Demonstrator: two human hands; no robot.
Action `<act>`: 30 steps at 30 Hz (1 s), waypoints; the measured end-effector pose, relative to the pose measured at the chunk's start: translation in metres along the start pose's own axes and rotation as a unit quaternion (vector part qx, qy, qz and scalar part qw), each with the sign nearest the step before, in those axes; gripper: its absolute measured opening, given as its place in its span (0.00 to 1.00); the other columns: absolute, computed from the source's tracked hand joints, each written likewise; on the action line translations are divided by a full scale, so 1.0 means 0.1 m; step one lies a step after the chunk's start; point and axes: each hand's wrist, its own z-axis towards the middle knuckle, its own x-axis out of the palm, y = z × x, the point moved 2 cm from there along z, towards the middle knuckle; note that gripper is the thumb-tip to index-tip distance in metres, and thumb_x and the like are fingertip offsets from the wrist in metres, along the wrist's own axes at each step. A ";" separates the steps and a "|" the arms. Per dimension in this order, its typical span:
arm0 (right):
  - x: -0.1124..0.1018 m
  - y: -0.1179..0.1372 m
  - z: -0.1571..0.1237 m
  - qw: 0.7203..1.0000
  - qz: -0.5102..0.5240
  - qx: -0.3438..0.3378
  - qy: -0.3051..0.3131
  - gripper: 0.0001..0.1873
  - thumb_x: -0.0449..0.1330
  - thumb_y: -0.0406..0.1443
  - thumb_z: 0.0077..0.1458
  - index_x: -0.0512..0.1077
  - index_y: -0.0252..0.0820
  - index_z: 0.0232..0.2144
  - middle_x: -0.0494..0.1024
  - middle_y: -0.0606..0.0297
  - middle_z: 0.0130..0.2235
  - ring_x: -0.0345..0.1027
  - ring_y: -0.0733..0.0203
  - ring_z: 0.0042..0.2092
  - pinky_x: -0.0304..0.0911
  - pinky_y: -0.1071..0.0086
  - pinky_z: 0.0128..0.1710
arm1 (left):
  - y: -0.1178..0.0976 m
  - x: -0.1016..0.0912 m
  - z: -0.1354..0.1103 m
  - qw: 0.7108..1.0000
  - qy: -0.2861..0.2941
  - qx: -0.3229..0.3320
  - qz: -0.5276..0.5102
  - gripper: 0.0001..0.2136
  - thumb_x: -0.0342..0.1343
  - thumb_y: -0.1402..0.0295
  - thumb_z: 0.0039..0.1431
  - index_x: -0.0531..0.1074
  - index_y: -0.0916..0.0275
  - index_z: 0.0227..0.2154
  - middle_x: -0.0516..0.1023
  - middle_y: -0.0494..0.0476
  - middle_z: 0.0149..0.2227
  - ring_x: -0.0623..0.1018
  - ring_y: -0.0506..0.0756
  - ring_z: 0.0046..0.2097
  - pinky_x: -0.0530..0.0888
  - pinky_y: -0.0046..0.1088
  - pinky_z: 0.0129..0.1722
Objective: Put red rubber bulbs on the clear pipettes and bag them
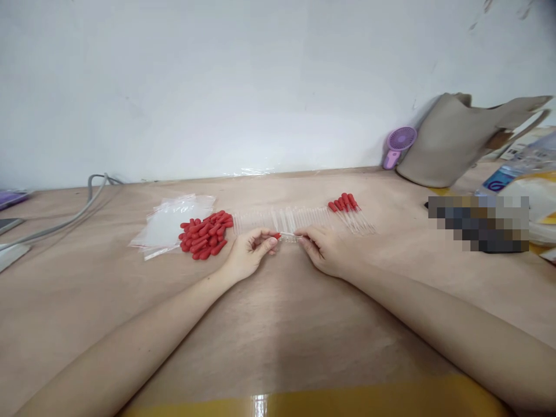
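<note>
Between thumb and fingers, my left hand (253,250) pinches a red rubber dropper bulb (277,236), mostly hidden by the fingers. My right hand (322,248) is closed on a clear glass dropper tube (288,234), whose end meets the bulb's mouth; whether it is inside I cannot tell. Behind both hands lies a row of clear glass tubes (282,219). A pile of red bulbs (206,233) sits left of my left hand. Several droppers with red bulbs on them (345,204) lie together beyond my right hand.
Clear plastic zip bags (171,223) are stacked at the left, beside a grey cable (89,202). A purple hand fan (399,142) and a grey-beige bag (447,142) lean on the wall at the back right. A blurred dark object (482,226) and a plastic bottle (504,174) are at the right.
</note>
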 end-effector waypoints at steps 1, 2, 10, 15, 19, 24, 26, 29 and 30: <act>0.01 -0.01 0.00 1.000 0.006 0.000 0.002 0.11 0.48 0.34 0.58 0.68 0.40 0.39 0.76 0.60 0.37 0.69 0.60 0.37 0.61 0.66 0.38 | 0.01 0.00 0.00 1.000 0.001 0.002 -0.004 0.14 0.57 0.60 0.50 0.70 0.65 0.35 0.77 0.56 0.31 0.76 0.52 0.30 0.75 0.32 0.34; 0.02 -0.02 -0.01 1.000 0.008 -0.001 0.005 0.11 0.48 0.34 0.58 0.68 0.40 0.39 0.76 0.60 0.37 0.69 0.60 0.38 0.61 0.66 0.38 | 0.02 0.00 0.00 1.000 0.001 0.004 -0.004 0.14 0.58 0.60 0.49 0.71 0.65 0.35 0.77 0.57 0.33 0.77 0.53 0.33 0.75 0.32 0.36; -0.01 0.01 0.01 0.998 0.033 -0.014 0.045 0.11 0.49 0.35 0.58 0.70 0.40 0.38 0.77 0.62 0.36 0.69 0.62 0.36 0.61 0.66 0.38 | 0.03 0.00 0.00 1.000 -0.005 -0.003 0.009 0.11 0.59 0.62 0.48 0.72 0.65 0.33 0.78 0.56 0.32 0.77 0.52 0.33 0.74 0.30 0.36; 0.00 -0.04 0.02 0.993 0.104 -0.008 0.060 0.11 0.50 0.34 0.58 0.71 0.41 0.38 0.77 0.63 0.36 0.70 0.63 0.37 0.63 0.68 0.38 | -0.02 0.00 -0.04 0.999 0.012 0.013 0.028 0.10 0.57 0.63 0.50 0.73 0.64 0.32 0.77 0.54 0.28 0.75 0.50 0.28 0.73 0.27 0.30; 0.00 -0.07 0.00 0.988 0.132 0.004 0.086 0.12 0.51 0.33 0.58 0.72 0.44 0.40 0.77 0.65 0.37 0.70 0.64 0.38 0.61 0.67 0.40 | -0.07 -0.01 -0.07 0.995 0.032 0.033 0.083 0.09 0.56 0.65 0.51 0.75 0.64 0.32 0.77 0.54 0.27 0.75 0.51 0.29 0.72 0.27 0.31; -0.02 -0.08 -0.02 0.986 0.121 -0.004 0.114 0.11 0.51 0.34 0.57 0.73 0.45 0.39 0.78 0.66 0.34 0.69 0.65 0.34 0.57 0.66 0.40 | -0.06 0.00 -0.10 0.990 0.075 0.051 0.108 0.09 0.55 0.64 0.53 0.75 0.64 0.33 0.77 0.53 0.27 0.74 0.50 0.27 0.71 0.25 0.28; -0.03 -0.09 -0.02 0.988 0.092 -0.005 0.124 0.11 0.51 0.34 0.57 0.73 0.44 0.38 0.78 0.66 0.33 0.68 0.65 0.32 0.55 0.65 0.40 | -0.05 0.00 -0.11 0.986 0.089 0.057 0.127 0.09 0.55 0.64 0.54 0.75 0.63 0.33 0.77 0.53 0.29 0.74 0.50 0.29 0.71 0.24 0.30; -0.05 -0.09 -0.04 0.990 0.049 -0.027 0.131 0.12 0.50 0.33 0.58 0.73 0.43 0.38 0.77 0.65 0.34 0.68 0.65 0.32 0.51 0.66 0.39 | -0.05 0.00 -0.12 0.979 0.097 0.074 0.166 0.09 0.54 0.64 0.55 0.75 0.63 0.32 0.78 0.53 0.31 0.75 0.51 0.31 0.71 0.24 0.32; -0.06 -0.09 -0.04 0.990 0.035 -0.038 0.128 0.12 0.50 0.33 0.58 0.73 0.43 0.38 0.77 0.65 0.33 0.67 0.65 0.32 0.51 0.66 0.38 | -0.05 0.00 -0.13 0.976 0.096 0.080 0.178 0.09 0.54 0.64 0.55 0.75 0.63 0.32 0.78 0.53 0.31 0.75 0.51 0.32 0.71 0.24 0.32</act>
